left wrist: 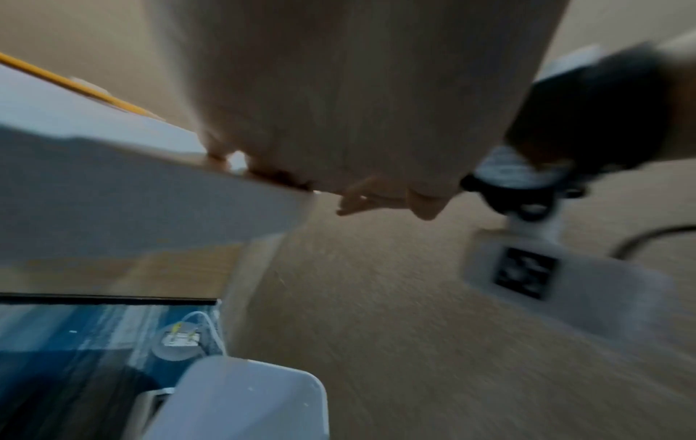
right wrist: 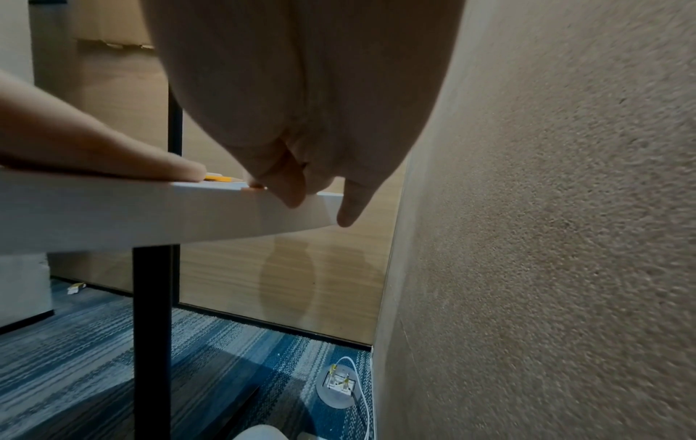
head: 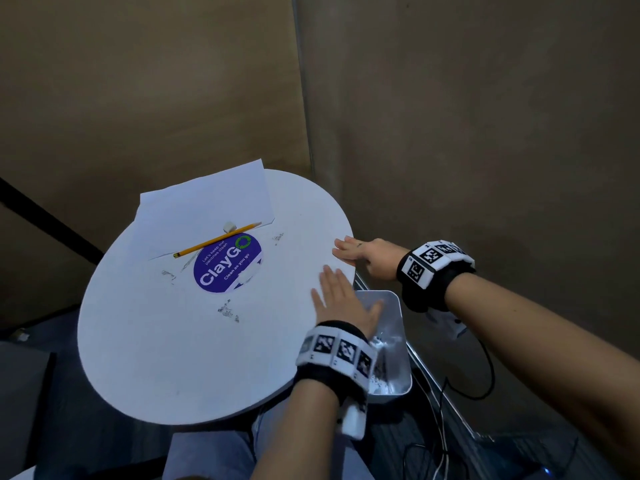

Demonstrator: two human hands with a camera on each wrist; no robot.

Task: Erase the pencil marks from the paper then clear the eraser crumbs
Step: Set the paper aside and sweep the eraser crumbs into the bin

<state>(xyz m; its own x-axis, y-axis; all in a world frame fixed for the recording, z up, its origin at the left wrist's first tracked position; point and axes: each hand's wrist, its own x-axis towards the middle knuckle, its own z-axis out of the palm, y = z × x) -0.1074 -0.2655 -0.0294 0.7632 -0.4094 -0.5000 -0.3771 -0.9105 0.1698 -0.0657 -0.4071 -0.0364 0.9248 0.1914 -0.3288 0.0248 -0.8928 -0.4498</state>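
Note:
A white paper [head: 204, 206] lies at the far left of the round white table [head: 156, 358], with a yellow pencil [head: 214, 240] and a white eraser [head: 229, 226] on its near edge. Small heaps of grey eraser crumbs [head: 228, 310] dot the tabletop, one by the sticker's right [head: 278, 238] and one on its left [head: 168, 274]. My left hand [head: 341, 299] lies flat with straight fingers at the table's right rim. Just beyond it, my right hand [head: 356, 252] rests on the rim, fingers on top and thumb hanging over the edge [right wrist: 350, 208]. Neither hand holds anything.
A white bin [head: 394, 306] sits below the table's right edge under my left hand, with crumbs at its bottom [head: 377, 382]. A purple ClayGo sticker [head: 227, 265] marks the table's middle. A textured wall [right wrist: 546, 208] is close on the right. A black table leg [right wrist: 150, 327] and cables stand below.

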